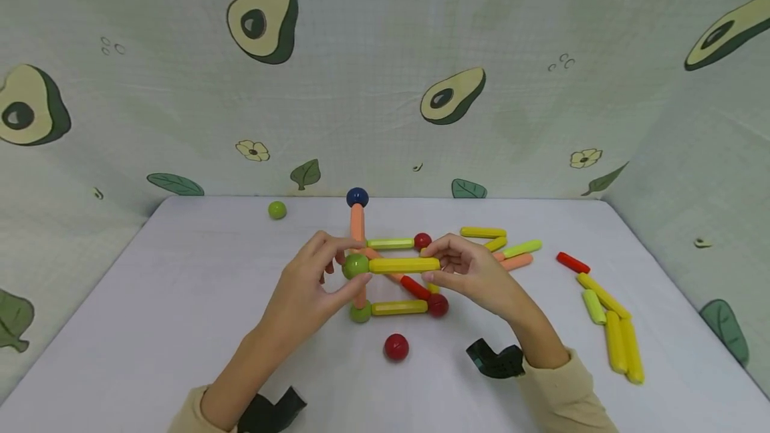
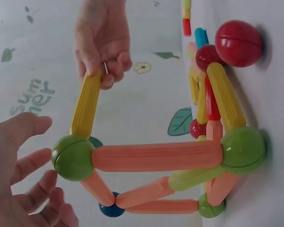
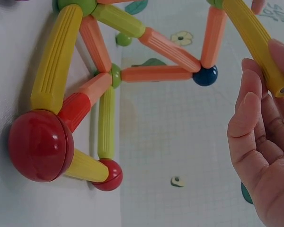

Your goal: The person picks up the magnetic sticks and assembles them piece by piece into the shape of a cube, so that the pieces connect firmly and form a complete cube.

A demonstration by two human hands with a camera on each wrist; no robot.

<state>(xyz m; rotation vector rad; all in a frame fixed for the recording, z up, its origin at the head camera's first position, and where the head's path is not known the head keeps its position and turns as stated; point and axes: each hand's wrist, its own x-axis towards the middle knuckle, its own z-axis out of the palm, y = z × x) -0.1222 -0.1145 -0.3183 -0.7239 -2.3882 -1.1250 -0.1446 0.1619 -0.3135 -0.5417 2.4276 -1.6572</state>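
My right hand (image 1: 472, 271) pinches the free end of a yellow stick (image 1: 404, 265) between thumb and fingers. The stick's other end meets an upper green ball (image 2: 73, 158) of a frame built from sticks and balls. Around that ball my left hand (image 1: 321, 276) is spread; in the left wrist view its thumb is apart from the ball and a fingertip is at or very near its edge. An orange stick (image 2: 156, 156) runs from this ball down to a lower green ball (image 2: 244, 150). A dark blue ball (image 1: 357, 197) tops the frame's far side.
A loose red ball (image 1: 396, 347) lies in front of the frame. Farther back on the left is a loose green ball (image 1: 277, 210). Several sticks lie to the right, among them a red stick (image 1: 573, 262) and a yellow-green stick (image 1: 593, 307). A patterned cloth (image 1: 373, 72) stands behind the table.
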